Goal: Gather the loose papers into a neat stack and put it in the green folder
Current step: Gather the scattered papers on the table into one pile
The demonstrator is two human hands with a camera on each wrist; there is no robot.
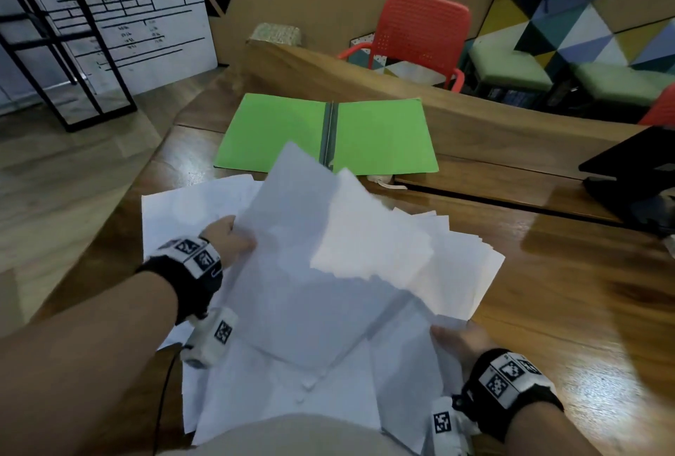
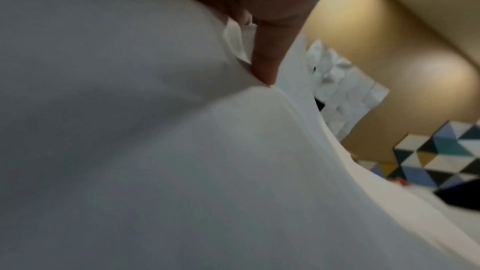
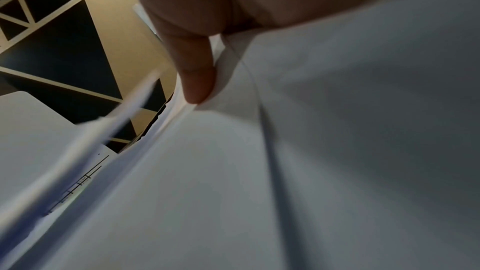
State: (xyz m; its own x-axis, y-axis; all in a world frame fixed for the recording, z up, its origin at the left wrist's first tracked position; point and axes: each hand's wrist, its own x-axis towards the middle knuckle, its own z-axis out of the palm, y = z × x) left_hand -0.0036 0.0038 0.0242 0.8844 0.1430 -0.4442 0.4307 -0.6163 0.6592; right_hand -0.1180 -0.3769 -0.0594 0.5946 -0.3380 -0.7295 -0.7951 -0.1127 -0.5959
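Holding a messy sheaf of loose papers (image 1: 328,273) above the wooden desk (image 1: 548,309), one hand per side. Left hand (image 1: 228,236) pinching the left edge, thumb on top; left wrist view confirms a finger (image 2: 265,63) pressed into the sheets. Right hand (image 1: 456,340) gripping the near right corner; right wrist view shows a thumb (image 3: 197,81) clamped over several fanned edges. Both grips narrow, closed on paper.

Handling, as a judgement: light, floppy, slick sheet on sheet. Sagging in the middle, edges splaying at the far right. Likely to slide apart or crease if squeezed from one corner only. Better hold: opposite long edges, palms as stops, then tapping a short edge on the desk to square up.

Orientation: no common one. Top sheets skewed, one corner pointing away toward the green folder (image 1: 383,138), others fanned toward the right. Long axis of the biggest top sheet running roughly near-right to far-left, diagonal to the desk edge. More sheets lying flat underneath, near the body and off to the left (image 1: 175,211).

Green folder lying open and flat just beyond the papers, spine (image 1: 328,134) running away from the body, both leaves bare. Not yet a stack; squaring comes first.
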